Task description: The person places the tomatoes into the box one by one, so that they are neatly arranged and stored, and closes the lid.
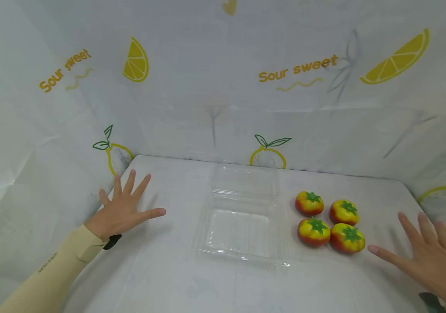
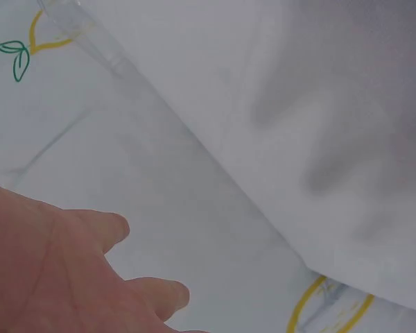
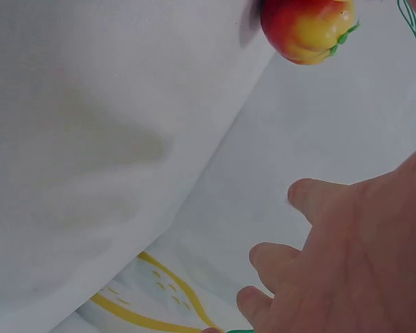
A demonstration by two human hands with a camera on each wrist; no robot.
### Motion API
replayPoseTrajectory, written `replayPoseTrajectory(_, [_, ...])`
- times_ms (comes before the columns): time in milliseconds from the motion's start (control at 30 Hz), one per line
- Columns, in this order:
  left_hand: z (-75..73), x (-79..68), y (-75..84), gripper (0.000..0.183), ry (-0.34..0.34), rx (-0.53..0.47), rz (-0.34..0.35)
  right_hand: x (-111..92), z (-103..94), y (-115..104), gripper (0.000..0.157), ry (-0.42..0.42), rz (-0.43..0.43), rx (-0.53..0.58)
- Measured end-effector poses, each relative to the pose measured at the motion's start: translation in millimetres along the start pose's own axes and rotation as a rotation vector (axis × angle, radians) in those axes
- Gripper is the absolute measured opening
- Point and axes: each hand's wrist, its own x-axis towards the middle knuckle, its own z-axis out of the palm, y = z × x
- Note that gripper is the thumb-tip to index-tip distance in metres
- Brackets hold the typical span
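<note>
My left hand (image 1: pixel 119 213) hovers over the left part of the table with its fingers spread, holding nothing. On the right, my right hand (image 1: pixel 434 261) is also spread and bare, its thumb close to the nearest fruit. Several glossy yellow-and-red, tomato-like fruits with green leafy tops stand in a cluster, among them a front right one (image 1: pixel 347 238) and a back left one (image 1: pixel 309 203). Left of them lies a clear plastic clamshell box (image 1: pixel 203 230), its lid (image 1: pixel 246 180) folded back. In the right wrist view, one fruit (image 3: pixel 305 31) shows at the top.
A white-covered table (image 1: pixel 160 278) carries everything. Around its back and sides hangs a pale cloth (image 1: pixel 191 65) printed with lemons and lettering. The table's back corners are visible at left and right.
</note>
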Motion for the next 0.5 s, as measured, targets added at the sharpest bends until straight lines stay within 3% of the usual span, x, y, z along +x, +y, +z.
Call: replayPoseTrajectory(500, [17.2, 12.7, 23.8, 0.114, -0.062, -0.146, 0.017, 5, -1.6, -12, 0.133, 0.038, -0.124, 0.001])
